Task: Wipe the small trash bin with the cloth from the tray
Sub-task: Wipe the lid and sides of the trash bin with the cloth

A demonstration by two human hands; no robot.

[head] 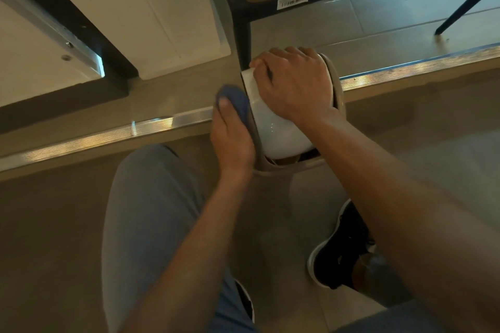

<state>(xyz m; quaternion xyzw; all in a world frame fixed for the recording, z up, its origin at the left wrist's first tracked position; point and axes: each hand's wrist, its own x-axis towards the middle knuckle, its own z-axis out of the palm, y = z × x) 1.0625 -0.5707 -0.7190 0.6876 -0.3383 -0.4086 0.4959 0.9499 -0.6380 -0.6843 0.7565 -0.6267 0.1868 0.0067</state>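
Observation:
The small trash bin (273,184) is beige with a white domed swing lid (273,127); it stands on the floor between my knees, seen from above. My right hand (295,84) lies over the far side of the lid, its fingers curled around the lid's upper edge. A blue cloth (235,100) is pressed against the bin's left rim under my left hand (232,138), whose thumb lies on top of the cloth. The tray is out of sight.
A black table leg (242,32) rises just behind the bin, with a chair leg (465,3) at far right. A metal floor strip (108,135) crosses the frame. White cabinet panels (151,8) stand at upper left. My black shoe (343,246) is right of the bin.

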